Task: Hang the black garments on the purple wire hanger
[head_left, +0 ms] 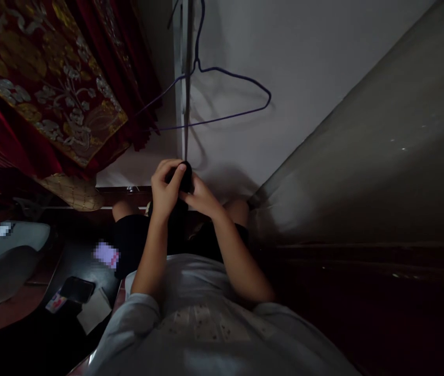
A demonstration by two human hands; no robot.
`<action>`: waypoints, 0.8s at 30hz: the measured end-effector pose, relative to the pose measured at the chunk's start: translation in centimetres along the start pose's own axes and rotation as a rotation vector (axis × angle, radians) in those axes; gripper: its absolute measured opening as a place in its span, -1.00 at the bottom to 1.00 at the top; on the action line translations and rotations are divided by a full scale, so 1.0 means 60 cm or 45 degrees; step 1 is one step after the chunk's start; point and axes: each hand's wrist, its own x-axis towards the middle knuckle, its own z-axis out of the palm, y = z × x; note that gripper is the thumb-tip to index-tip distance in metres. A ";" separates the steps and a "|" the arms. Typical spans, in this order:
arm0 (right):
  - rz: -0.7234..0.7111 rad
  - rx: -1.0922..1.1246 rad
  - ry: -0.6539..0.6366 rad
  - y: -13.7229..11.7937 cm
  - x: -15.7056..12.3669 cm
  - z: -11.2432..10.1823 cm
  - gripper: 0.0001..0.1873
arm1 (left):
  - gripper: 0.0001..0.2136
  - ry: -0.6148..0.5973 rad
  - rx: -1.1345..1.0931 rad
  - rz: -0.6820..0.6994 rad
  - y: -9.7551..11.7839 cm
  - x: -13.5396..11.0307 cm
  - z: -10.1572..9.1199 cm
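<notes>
A soft-looking black bundle (pixel 186 177) is held between my hands, in front of my lap. My left hand (pixel 164 189) wraps round it from the left, with the thumb pressed against its upper part. From the right, my right hand (pixel 203 197) grips its lower side, and some of those fingers are hidden. A taut dark strand (pixel 186 141) rises from the bundle along the upright metal strip. Poor light hides what exactly the bundle is.
A purple wire hanger (pixel 241 74) hangs by the metal strip (pixel 183 62) at the pale wall. Red embroidered cloth (pixel 55 94) drapes at upper left. A dark phone (pixel 77 290) and a paper piece (pixel 94 312) lie at lower left, near a grey chair (pixel 6 271).
</notes>
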 end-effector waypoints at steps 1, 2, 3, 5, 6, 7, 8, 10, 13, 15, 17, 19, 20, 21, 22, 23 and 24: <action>-0.023 0.025 0.021 -0.012 0.011 0.003 -0.70 | -0.84 -0.039 0.030 0.068 0.006 0.014 0.001; -0.043 0.056 0.046 -0.023 0.022 0.002 -0.82 | -0.82 -0.086 0.048 0.115 0.010 0.029 -0.001; -0.050 0.080 0.080 -0.033 0.035 -0.002 -0.90 | -0.78 -0.150 0.055 0.131 0.010 0.043 -0.004; -0.040 0.066 0.153 -0.051 0.059 -0.022 -0.84 | -0.65 -0.367 0.059 0.054 0.004 0.065 -0.015; -0.047 0.037 0.178 -0.059 0.072 -0.036 -0.80 | -0.57 -0.518 0.079 -0.026 -0.003 0.072 -0.022; -0.063 -0.004 0.199 -0.066 0.084 -0.051 -0.77 | -0.49 -0.683 0.127 -0.121 -0.010 0.077 -0.030; -0.090 -0.058 0.223 -0.071 0.097 -0.066 -0.75 | -0.42 -0.841 0.212 -0.221 -0.018 0.078 -0.038; -0.165 -0.195 0.294 -0.075 0.124 -0.093 -0.75 | -0.31 -1.082 0.485 -0.397 -0.032 0.079 -0.053; -0.280 -0.413 0.430 -0.055 0.165 -0.118 -0.88 | -0.27 -1.247 0.914 -0.499 -0.039 0.085 -0.077; -0.304 -0.535 0.457 -0.029 0.187 -0.130 -0.86 | -0.26 -1.301 1.090 -0.466 -0.037 0.096 -0.096; -0.266 -0.629 0.439 -0.001 0.201 -0.147 -0.80 | -0.26 -1.355 1.226 -0.433 -0.033 0.109 -0.118; -0.213 -0.691 0.418 0.019 0.205 -0.171 -0.87 | -0.28 -1.396 1.377 -0.399 -0.028 0.119 -0.141; -0.199 -0.709 0.422 0.024 0.203 -0.186 -0.92 | -0.30 -1.400 1.435 -0.382 -0.025 0.122 -0.153; -0.196 -0.722 0.438 0.027 0.199 -0.201 -0.95 | -0.32 -1.392 1.459 -0.364 -0.022 0.125 -0.165; -0.203 -0.731 0.454 0.026 0.194 -0.217 -0.95 | -0.34 -1.366 1.453 -0.344 -0.019 0.128 -0.175; -0.215 -0.737 0.461 0.022 0.187 -0.232 -0.94 | -0.38 -1.328 1.432 -0.322 -0.016 0.131 -0.184; -0.225 -0.741 0.456 0.017 0.180 -0.245 -0.92 | -0.42 -1.286 1.411 -0.293 -0.013 0.135 -0.191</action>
